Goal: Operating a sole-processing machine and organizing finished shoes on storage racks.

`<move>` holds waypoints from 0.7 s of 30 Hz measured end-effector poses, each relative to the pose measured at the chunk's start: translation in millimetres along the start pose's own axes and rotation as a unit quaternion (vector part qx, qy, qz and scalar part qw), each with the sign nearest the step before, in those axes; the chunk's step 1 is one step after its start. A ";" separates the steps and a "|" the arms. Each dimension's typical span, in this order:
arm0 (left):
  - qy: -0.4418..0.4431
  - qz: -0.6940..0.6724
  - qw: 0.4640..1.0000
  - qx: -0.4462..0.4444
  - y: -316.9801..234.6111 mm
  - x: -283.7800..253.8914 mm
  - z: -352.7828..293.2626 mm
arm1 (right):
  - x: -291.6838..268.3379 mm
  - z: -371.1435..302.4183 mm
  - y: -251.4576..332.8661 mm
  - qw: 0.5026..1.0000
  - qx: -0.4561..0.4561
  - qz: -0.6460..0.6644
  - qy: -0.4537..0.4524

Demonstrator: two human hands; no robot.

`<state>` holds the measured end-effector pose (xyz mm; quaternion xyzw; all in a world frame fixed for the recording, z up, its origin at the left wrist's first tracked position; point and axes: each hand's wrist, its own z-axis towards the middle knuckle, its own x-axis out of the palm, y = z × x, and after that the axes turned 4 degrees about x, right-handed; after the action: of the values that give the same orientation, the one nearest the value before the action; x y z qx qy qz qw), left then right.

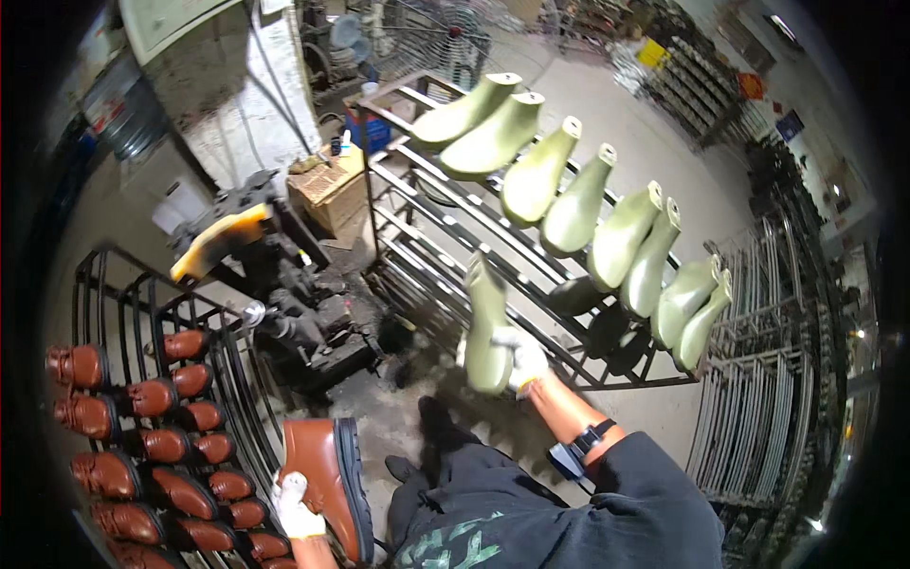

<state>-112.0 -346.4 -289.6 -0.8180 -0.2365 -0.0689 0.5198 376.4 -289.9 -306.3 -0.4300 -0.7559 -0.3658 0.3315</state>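
Note:
In my white-gloved left hand (pixel 298 505) is a brown leather boot (pixel 318 465) with a dark sole, its shaft upward, at the lower left. My right hand (pixel 521 358), also gloved in white, grips a pale green shoe last (pixel 486 327) held upright in front of the rack. The fingers wrap round its lower part, and some are hidden behind it. On the top rails of the metal rack (pixel 464 275) beyond stand several more green shoe lasts (pixel 531 185) in a slanting row. A few dark shoes (pixel 607 318) sit on a lower level beneath them.
At the left, a rack holds rows of brown shoes (pixel 152 397). Between the racks stands a dark machine (pixel 294 313) with a yellow-orange curved part (pixel 223 242). Behind it are a cardboard box (pixel 332 194) and a large fan (pixel 445 43). More metal racks (pixel 749 417) line the right side.

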 end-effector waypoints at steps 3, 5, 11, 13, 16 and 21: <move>0.027 0.021 0.999 0.000 -8.1 64.5 25.1 | -35.2 24.8 52.2 0.965 -0.189 0.100 -0.150; 0.045 0.020 0.999 0.018 -4.3 101.2 42.8 | -79.4 61.5 66.9 0.925 -0.291 0.216 -0.112; 0.184 0.006 0.982 -0.052 9.5 198.4 67.5 | -281.1 41.4 114.0 0.927 -0.347 0.099 -0.103; 0.133 0.004 0.991 -0.024 4.9 197.4 66.9 | -207.4 54.8 41.3 0.972 -0.119 0.197 -0.050; 0.046 0.081 0.996 0.007 4.1 210.4 60.4 | 60.6 14.3 -75.1 0.997 -0.018 -0.054 -0.054; 0.217 0.401 0.852 0.257 -63.5 189.6 5.1 | 118.9 26.5 -71.8 0.996 0.064 -0.024 0.052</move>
<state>24.7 -260.1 -172.0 -0.6434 0.2220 0.0328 0.7319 258.6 -245.3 -242.1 -0.3702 -0.7695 -0.3459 0.3888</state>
